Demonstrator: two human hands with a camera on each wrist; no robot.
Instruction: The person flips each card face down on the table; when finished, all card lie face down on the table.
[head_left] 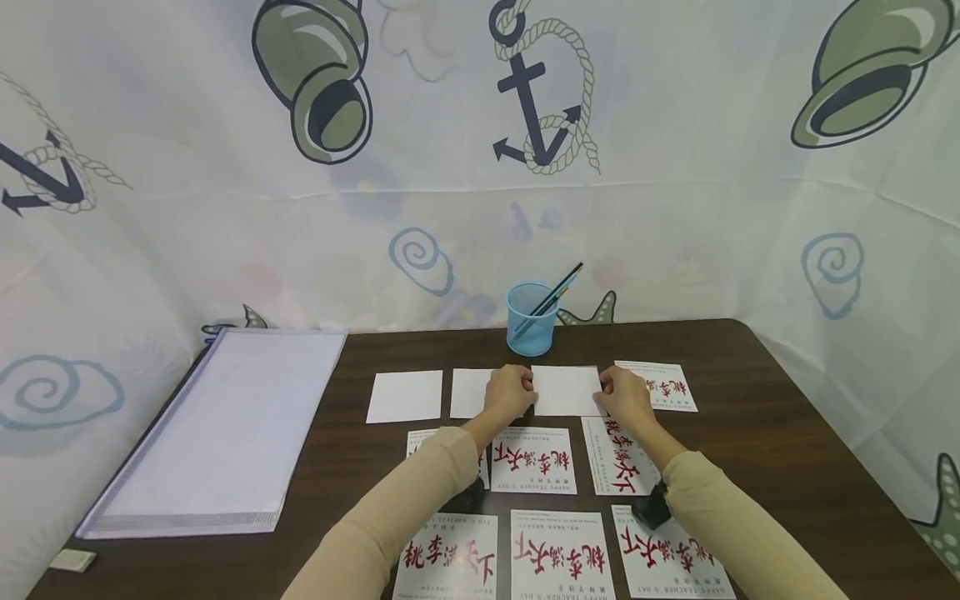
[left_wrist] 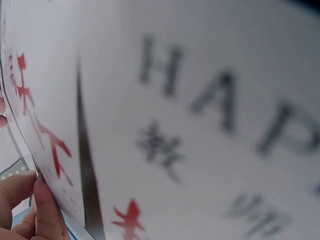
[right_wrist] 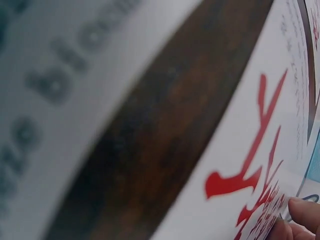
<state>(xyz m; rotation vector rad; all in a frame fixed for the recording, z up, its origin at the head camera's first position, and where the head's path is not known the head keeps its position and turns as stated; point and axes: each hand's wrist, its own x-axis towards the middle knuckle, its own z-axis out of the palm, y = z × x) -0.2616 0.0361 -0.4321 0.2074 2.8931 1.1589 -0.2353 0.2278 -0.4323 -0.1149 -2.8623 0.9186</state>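
Note:
In the head view my left hand (head_left: pixel 510 393) and right hand (head_left: pixel 626 398) pinch opposite side edges of a white card (head_left: pixel 566 390), its blank face up. A second blank card (head_left: pixel 468 392) lies partly behind my left hand, and a third blank card (head_left: pixel 405 396) is further left in the same row. Past my right hand sits a card with red characters (head_left: pixel 663 386). Just below the held card is a printed card turned sideways (head_left: pixel 618 454). In the left wrist view, thumb and fingertips (left_wrist: pixel 42 192) meet at a card's edge; the right wrist view shows fingertips (right_wrist: pixel 300 210) low in the corner.
More red-lettered cards (head_left: pixel 532 461) fill the nearer rows, some partly under my sleeves. A light blue cup (head_left: pixel 530 321) with pens stands at the table's back edge. To the left lies a large white pad (head_left: pixel 217 425). A patterned cloth (head_left: pixel 660 242) hangs behind the dark table (head_left: pixel 720 350).

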